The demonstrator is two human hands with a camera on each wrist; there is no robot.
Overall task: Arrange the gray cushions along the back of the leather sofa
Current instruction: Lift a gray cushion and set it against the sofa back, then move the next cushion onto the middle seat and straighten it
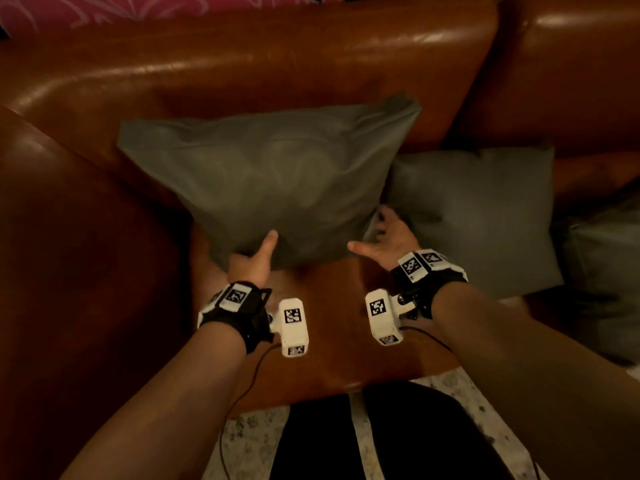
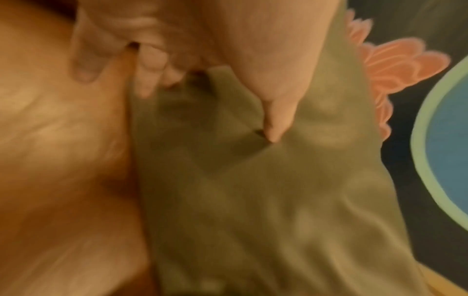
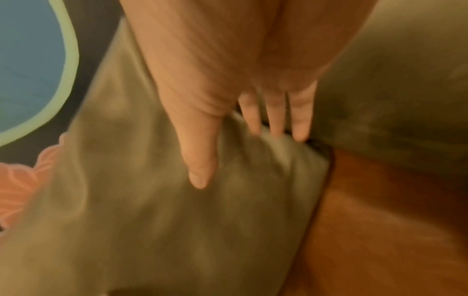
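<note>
A gray cushion [image 1: 270,181] [image 2: 253,200] [image 3: 177,220] stands tilted against the back of the brown leather sofa [image 1: 242,64], in its left corner. My left hand [image 1: 251,258] grips its lower left corner, the thumb [image 2: 276,120] pressed into the front and the fingers [image 2: 147,84] curled at the edge. My right hand [image 1: 384,237] is at the lower right corner, fingers [image 3: 276,112] straight behind the edge and thumb flat on the front. A second gray cushion [image 1: 478,216] [image 3: 392,90] leans on the backrest just to the right.
A third gray cushion [image 1: 606,271] lies at the right edge of the sofa. The left armrest [image 1: 69,237] hems in the held cushion. Bare seat leather [image 1: 329,306] lies before my hands. Pink patterned fabric [image 1: 104,8] shows behind the sofa, a pale rug [image 1: 249,445] below.
</note>
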